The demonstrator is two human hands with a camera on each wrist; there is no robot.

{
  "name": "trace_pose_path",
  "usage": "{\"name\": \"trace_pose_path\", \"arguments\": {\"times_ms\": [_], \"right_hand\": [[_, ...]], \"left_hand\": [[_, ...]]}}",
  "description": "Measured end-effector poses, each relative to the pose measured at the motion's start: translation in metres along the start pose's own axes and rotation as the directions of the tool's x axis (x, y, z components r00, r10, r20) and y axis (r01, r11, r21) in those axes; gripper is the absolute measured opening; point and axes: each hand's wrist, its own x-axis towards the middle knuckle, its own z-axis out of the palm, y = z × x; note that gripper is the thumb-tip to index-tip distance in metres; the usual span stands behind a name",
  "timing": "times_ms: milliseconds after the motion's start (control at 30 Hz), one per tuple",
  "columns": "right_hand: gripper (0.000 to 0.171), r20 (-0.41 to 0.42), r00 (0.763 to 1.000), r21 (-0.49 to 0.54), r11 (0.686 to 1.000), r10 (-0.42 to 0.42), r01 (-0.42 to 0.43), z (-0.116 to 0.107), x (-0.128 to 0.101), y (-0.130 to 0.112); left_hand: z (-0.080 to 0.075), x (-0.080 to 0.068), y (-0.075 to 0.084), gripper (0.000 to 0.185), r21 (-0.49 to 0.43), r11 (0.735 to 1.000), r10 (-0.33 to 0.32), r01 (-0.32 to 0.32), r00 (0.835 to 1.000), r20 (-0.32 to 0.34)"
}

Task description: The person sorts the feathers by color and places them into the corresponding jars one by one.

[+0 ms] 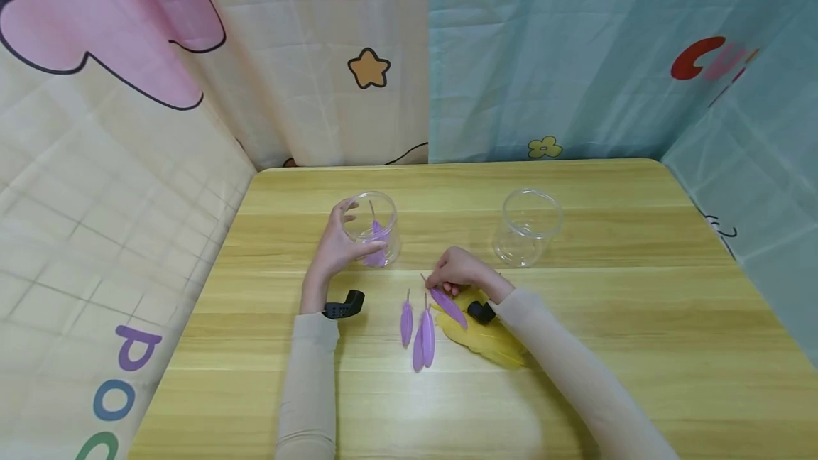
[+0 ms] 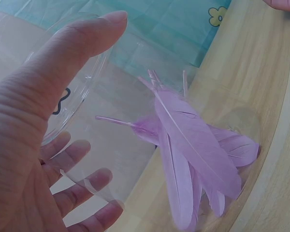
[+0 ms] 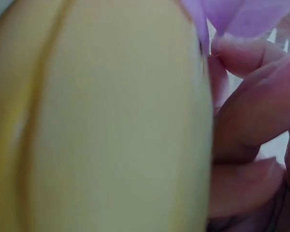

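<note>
Head view: the left hand (image 1: 334,247) wraps the clear jar (image 1: 373,227) holding purple feathers; the right hand (image 1: 461,272) pinches a purple feather (image 1: 447,305) off the bench (image 1: 626,346), above yellow feathers (image 1: 488,341). A light grip could let it slip. An empty jar (image 1: 527,226) stands well apart; bench edges are far.

Left wrist: fingers (image 2: 82,193) curl round the jar wall; squeezing might tip it.

Right wrist: fingertips (image 3: 251,125) press purple against yellow, so both could lift together.

Purple feather (image 1: 447,305) lies slantwise near clear, upright jar (image 1: 373,227).
</note>
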Motion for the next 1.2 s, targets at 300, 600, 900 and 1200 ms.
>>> {"name": "trace_pose_path", "arguments": {"times_ms": [300,600,900,1200], "right_hand": [[0.017,-0.004,1.000,0.110,0.994,0.004,-0.003,-0.011,0.000,-0.002],[0.022,-0.288,0.945,0.326,0.912,-0.154,0.248,-0.029,0.002,-0.033],[0.013,-0.650,0.716,0.458,0.620,-0.255,0.637,-0.033,0.007,-0.089],[0.015,-0.713,0.655,0.439,0.570,-0.250,0.695,-0.012,0.029,-0.102]], "left_hand": [[0.000,0.003,0.001,0.107,0.011,1.000,0.003,-0.002,1.000,-0.007],[-0.002,0.003,0.001,0.110,0.008,1.000,0.008,-0.008,1.000,-0.007],[-0.002,0.000,-0.001,0.111,0.010,1.000,0.013,-0.013,1.000,0.001],[0.000,-0.001,0.001,0.109,-0.011,1.000,0.004,-0.004,1.000,0.003]]}}
